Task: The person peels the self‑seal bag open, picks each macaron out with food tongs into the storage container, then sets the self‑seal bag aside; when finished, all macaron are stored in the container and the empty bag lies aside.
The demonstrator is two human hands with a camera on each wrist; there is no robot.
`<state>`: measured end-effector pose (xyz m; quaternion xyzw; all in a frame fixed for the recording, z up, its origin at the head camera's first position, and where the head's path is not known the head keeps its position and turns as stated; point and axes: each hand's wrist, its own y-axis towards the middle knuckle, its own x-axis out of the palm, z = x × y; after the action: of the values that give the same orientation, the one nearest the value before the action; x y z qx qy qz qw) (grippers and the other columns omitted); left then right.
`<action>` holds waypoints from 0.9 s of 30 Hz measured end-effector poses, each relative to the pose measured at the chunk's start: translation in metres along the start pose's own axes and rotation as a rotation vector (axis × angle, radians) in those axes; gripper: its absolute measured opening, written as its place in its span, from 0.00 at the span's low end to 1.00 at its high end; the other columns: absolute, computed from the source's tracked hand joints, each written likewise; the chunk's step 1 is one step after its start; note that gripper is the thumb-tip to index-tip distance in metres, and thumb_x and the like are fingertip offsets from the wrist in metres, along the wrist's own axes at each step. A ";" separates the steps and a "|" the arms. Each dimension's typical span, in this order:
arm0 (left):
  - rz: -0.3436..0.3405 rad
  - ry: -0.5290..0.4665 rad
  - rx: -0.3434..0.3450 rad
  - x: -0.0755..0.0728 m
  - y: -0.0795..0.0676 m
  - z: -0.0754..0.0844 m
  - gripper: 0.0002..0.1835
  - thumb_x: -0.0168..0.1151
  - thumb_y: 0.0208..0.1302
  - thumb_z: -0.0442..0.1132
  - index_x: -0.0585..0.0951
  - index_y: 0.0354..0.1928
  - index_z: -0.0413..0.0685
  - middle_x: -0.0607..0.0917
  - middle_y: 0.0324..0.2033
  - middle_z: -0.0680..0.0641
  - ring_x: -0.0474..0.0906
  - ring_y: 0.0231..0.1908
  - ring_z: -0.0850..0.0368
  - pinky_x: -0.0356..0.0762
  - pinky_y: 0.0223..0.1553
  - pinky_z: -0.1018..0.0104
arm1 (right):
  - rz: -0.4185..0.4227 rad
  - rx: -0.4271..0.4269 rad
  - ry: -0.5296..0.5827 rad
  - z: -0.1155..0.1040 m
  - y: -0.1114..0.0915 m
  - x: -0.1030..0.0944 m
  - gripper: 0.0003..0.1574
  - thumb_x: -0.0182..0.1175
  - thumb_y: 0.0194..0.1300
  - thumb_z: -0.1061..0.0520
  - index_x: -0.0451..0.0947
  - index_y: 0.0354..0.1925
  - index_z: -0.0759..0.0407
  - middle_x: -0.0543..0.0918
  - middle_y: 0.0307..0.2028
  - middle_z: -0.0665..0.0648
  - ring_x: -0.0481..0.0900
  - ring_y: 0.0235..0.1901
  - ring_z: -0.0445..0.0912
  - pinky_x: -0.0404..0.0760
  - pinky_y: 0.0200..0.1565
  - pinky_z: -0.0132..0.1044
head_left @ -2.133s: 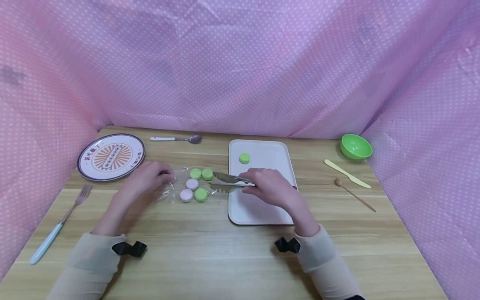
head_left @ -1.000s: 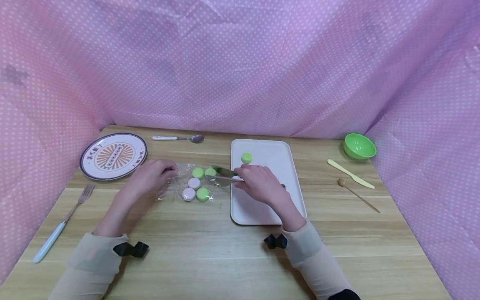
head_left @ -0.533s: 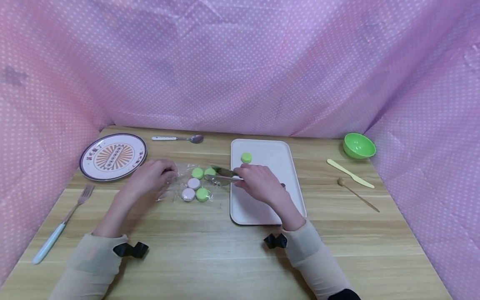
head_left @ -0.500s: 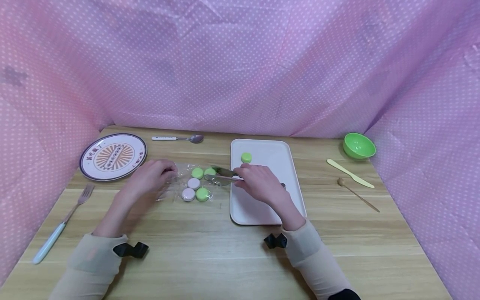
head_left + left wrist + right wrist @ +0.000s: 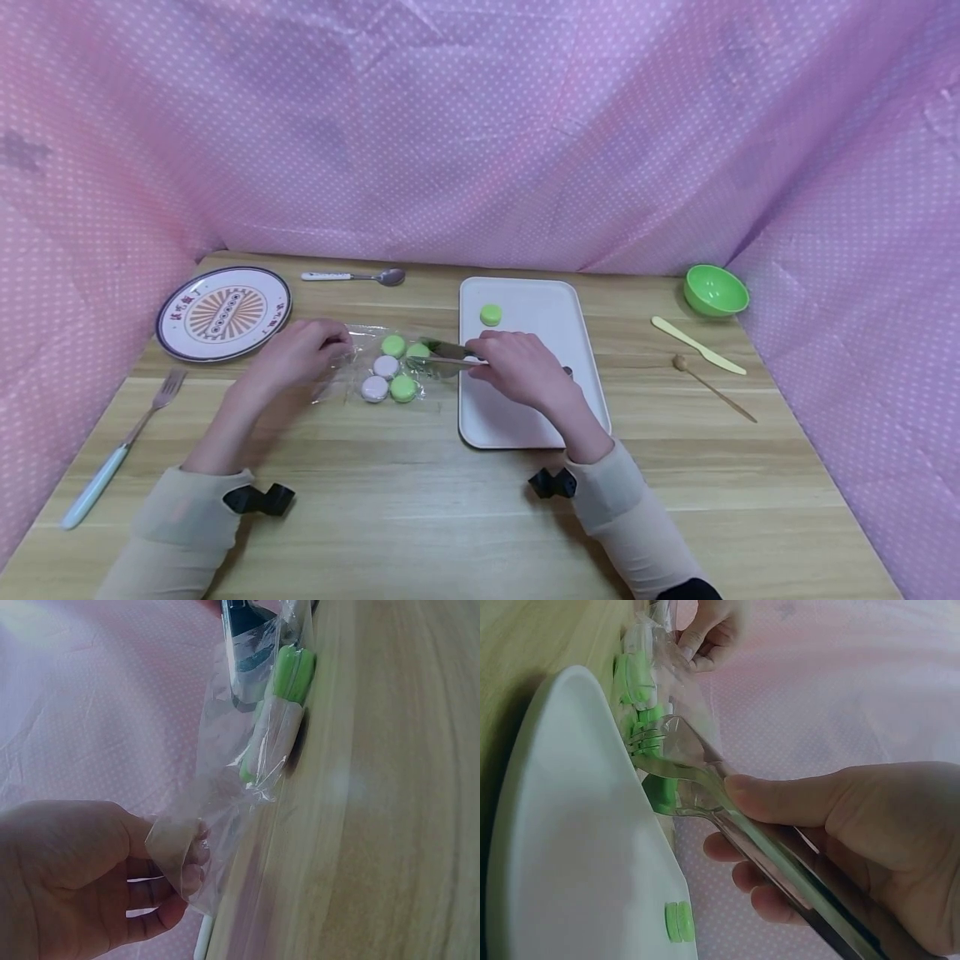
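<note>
My left hand (image 5: 296, 357) pinches the end of a clear plastic bag (image 5: 217, 772) lying on the table. Inside the bag are several macarons, green and pale lilac, such as a lilac one (image 5: 375, 388) and a green one (image 5: 403, 388). My right hand (image 5: 521, 368) grips metal tongs (image 5: 757, 844), one arm ending in fork tines and the other in a flat blade. Their ends reach into the bag's mouth around a green macaron (image 5: 417, 352), partly hidden by them. Another green macaron (image 5: 491, 315) sits on the white tray (image 5: 498, 425) under my right hand.
A round patterned plate (image 5: 255, 325) and a fork (image 5: 112, 462) lie at the left, a spoon (image 5: 352, 277) behind the bag. At the right are a green bowl (image 5: 716, 292), a yellow knife (image 5: 697, 344) and a thin wooden honey dipper (image 5: 712, 387). Pink dotted cloth (image 5: 480, 150) encloses the table.
My right hand has moved left, carrying the tongs deeper into the bag's mouth. The tongs' nearer arm has shifted slightly towards me. My left hand has kept its hold on the bag.
</note>
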<state>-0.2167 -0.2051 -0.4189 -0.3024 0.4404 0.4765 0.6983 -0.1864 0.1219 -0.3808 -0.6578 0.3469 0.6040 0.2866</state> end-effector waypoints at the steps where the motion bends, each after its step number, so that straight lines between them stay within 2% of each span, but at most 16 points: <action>1: 0.001 0.001 0.002 0.000 0.000 0.000 0.05 0.59 0.63 0.38 0.83 0.34 0.55 0.85 0.31 0.53 0.79 0.34 0.57 0.76 0.43 0.53 | 0.000 0.001 0.000 0.000 0.000 0.000 0.08 0.64 0.60 0.49 0.78 0.38 0.47 0.76 0.27 0.44 0.70 0.22 0.39 0.69 0.25 0.35; 8: 0.001 0.006 0.010 0.001 0.001 0.000 0.05 0.59 0.63 0.38 0.83 0.34 0.55 0.85 0.31 0.53 0.79 0.34 0.57 0.76 0.43 0.53 | 0.002 0.000 0.000 0.000 0.000 0.001 0.07 0.63 0.61 0.50 0.78 0.37 0.48 0.75 0.25 0.44 0.69 0.21 0.39 0.68 0.24 0.35; 18: -0.021 0.005 -0.018 0.000 -0.001 -0.001 0.04 0.60 0.63 0.41 0.83 0.35 0.55 0.86 0.32 0.52 0.80 0.36 0.56 0.76 0.44 0.52 | 0.005 -0.012 -0.004 0.000 0.000 0.002 0.08 0.63 0.61 0.49 0.78 0.38 0.48 0.75 0.26 0.44 0.69 0.22 0.39 0.68 0.24 0.34; 22: -0.023 0.001 -0.012 0.000 -0.001 -0.001 0.04 0.60 0.63 0.41 0.83 0.36 0.56 0.86 0.32 0.53 0.79 0.35 0.57 0.76 0.44 0.53 | 0.009 0.002 0.004 0.002 -0.006 -0.002 0.07 0.63 0.61 0.49 0.77 0.38 0.46 0.74 0.26 0.42 0.69 0.23 0.38 0.68 0.25 0.33; 27: -0.026 -0.002 -0.006 0.001 -0.001 -0.002 0.04 0.59 0.64 0.41 0.83 0.36 0.56 0.85 0.32 0.54 0.79 0.35 0.58 0.76 0.44 0.53 | 0.047 0.053 0.036 0.019 -0.021 -0.010 0.08 0.63 0.61 0.49 0.77 0.39 0.44 0.76 0.28 0.41 0.70 0.24 0.39 0.69 0.26 0.33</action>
<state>-0.2165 -0.2069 -0.4208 -0.3098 0.4344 0.4690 0.7038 -0.1814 0.1508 -0.3739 -0.6523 0.3833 0.5893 0.2833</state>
